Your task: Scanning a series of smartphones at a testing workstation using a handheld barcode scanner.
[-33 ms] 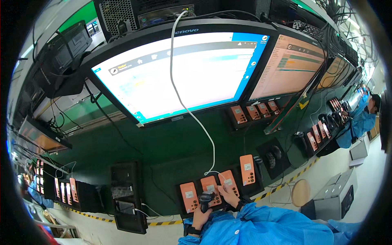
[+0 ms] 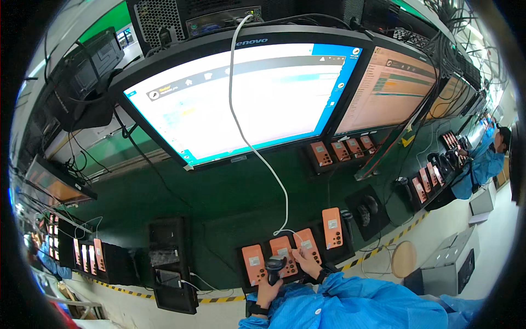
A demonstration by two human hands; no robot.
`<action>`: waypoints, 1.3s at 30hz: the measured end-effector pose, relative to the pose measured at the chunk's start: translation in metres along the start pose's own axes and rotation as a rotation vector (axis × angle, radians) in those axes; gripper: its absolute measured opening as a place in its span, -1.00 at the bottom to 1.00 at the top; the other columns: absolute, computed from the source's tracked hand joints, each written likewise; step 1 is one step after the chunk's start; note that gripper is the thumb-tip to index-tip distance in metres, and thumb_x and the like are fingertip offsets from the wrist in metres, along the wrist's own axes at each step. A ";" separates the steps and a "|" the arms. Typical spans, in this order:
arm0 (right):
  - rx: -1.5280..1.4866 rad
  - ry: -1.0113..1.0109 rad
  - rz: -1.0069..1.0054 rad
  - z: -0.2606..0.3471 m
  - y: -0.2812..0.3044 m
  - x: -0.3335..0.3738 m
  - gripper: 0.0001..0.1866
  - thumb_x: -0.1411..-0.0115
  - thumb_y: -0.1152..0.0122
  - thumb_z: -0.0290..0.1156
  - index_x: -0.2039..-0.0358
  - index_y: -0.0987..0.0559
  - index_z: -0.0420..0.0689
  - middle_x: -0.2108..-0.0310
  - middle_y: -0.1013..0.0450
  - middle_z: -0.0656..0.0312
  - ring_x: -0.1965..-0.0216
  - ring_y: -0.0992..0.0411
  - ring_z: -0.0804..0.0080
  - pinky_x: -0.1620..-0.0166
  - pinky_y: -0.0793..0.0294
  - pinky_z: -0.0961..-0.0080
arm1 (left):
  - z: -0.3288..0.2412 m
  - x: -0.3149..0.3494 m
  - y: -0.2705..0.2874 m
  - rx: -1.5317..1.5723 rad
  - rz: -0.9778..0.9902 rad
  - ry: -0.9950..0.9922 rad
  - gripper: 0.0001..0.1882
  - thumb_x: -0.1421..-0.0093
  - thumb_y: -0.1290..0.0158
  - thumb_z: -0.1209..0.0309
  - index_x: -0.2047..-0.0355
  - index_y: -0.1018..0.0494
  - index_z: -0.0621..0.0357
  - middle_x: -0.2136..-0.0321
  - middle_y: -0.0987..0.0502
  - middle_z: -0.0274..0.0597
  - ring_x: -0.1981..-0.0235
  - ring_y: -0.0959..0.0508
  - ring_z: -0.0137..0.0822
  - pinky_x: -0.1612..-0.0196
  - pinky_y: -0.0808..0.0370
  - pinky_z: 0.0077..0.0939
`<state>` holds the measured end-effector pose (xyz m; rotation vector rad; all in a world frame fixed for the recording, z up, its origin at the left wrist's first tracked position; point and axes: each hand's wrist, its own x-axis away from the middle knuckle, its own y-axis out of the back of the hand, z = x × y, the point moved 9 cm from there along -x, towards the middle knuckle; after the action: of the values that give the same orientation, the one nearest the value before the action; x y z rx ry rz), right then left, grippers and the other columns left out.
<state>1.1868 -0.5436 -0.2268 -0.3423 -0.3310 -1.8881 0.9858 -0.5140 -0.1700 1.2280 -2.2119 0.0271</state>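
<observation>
- The left hand has its fingers clenched round a black handheld scanner, held upright over the orange phones on the green bench;
- The right hand rests on the middle phone, fingers pinching the white cable at its top edge;
- Behind stands a large lit monitor; a person in blue works far right.
</observation>
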 end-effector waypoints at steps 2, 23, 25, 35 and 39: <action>0.039 0.021 0.004 0.023 -0.004 0.004 -0.69 -0.36 0.01 -0.18 0.12 -0.41 -0.18 0.34 -0.34 0.34 0.15 -0.37 0.57 0.07 -0.36 0.57 | -0.014 -0.002 0.035 0.070 -0.234 -0.202 -0.57 0.03 -0.23 0.27 0.19 -0.47 0.27 0.46 -0.58 -0.02 0.43 -0.58 -0.15 0.28 -0.49 -0.29; 0.513 0.097 -0.283 0.079 -0.048 -0.007 -0.43 -0.04 -0.29 0.00 0.26 -0.29 -0.22 0.14 -0.19 -0.02 0.20 -0.32 -0.01 0.24 -0.33 0.14 | -0.057 -0.070 0.184 -0.472 -1.001 -0.317 -0.51 0.01 -0.14 0.42 0.02 -0.39 0.14 0.23 -0.50 0.03 0.18 -0.49 0.14 0.08 -0.43 -0.05; 0.551 0.231 -0.356 0.080 -0.044 -0.012 -0.50 -0.03 -0.32 -0.10 0.31 -0.28 -0.20 0.24 -0.24 0.00 0.27 -0.33 0.04 0.24 -0.36 0.18 | -0.075 -0.062 0.164 -0.351 -0.931 -0.498 -0.51 0.03 -0.12 0.47 0.02 -0.39 0.16 0.22 -0.49 0.01 0.19 -0.49 0.08 0.08 -0.44 -0.10; -0.177 0.181 -0.047 0.056 -0.012 -0.014 -0.69 -0.40 0.21 -0.25 0.34 -0.44 -0.17 0.38 -0.37 0.28 0.33 -0.32 0.54 0.16 -0.33 0.52 | -0.103 -0.041 0.025 0.086 -0.150 -0.499 -0.67 -0.05 -0.19 0.43 0.15 -0.44 0.23 0.25 -0.56 -0.01 0.20 -0.57 -0.15 0.14 -0.48 -0.37; -0.012 0.273 0.119 0.127 -0.014 0.005 -0.71 -0.38 0.14 -0.27 0.24 -0.49 -0.22 0.35 -0.43 0.26 0.26 -0.37 0.54 0.13 -0.34 0.55 | -0.102 -0.030 0.006 0.119 0.006 -0.436 -0.74 -0.10 -0.16 0.49 0.18 -0.44 0.20 0.34 -0.59 -0.07 0.25 -0.60 -0.22 0.18 -0.49 -0.40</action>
<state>1.1820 -0.4938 -0.1090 -0.1066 -0.1124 -1.7928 1.0433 -0.4575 -0.1005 1.3962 -2.6185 -0.1198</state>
